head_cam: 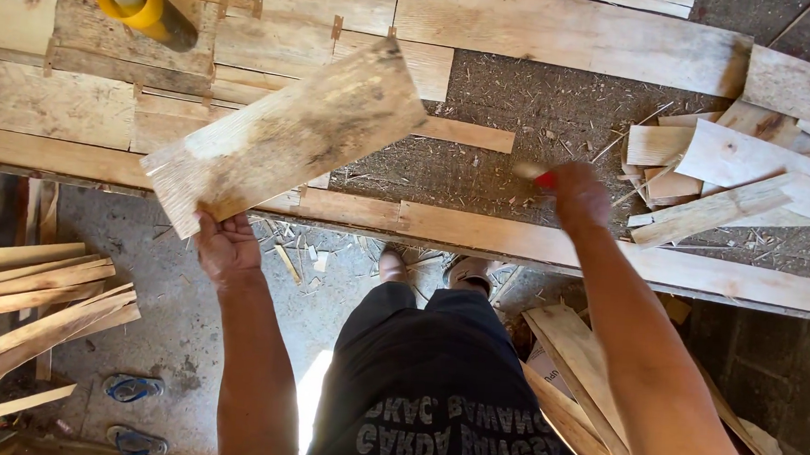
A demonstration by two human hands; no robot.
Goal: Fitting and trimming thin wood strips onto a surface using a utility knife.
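- Rough plank surface (535, 240) strewn with sawdust; concrete floor below.
- Left hand (226, 245) — grip pinching a weathered rectangular wooden board (289, 136), held above the surface, long axis rising toward upper right.
- Right hand (580, 196) closed on a red-tipped tool (538, 174).

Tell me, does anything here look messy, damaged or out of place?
Yes. The board in the left hand is stained dark and rough along its near edge. Offcuts lie in a loose, crisscross pile at the bench's right end, with splinters scattered over the bench top. Two blue sandals sit apart on the floor.
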